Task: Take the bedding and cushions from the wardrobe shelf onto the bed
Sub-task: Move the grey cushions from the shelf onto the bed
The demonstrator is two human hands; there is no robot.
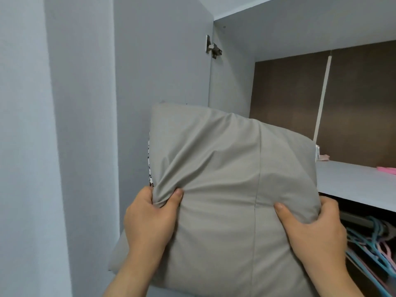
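Observation:
A grey cushion fills the middle of the head view, held upright in front of the open wardrobe. A strip of white patterned fabric shows along its left edge. My left hand pinches the cushion's left side, thumb on the front. My right hand grips its right side the same way. The wardrobe shelf runs behind the cushion to the right, pale grey with a brown back panel above it. The bed is out of sight.
The wardrobe door stands open at the left, its hinge near the top. Small pink items lie on the shelf at the right. Blue and pink hangers hang below the shelf.

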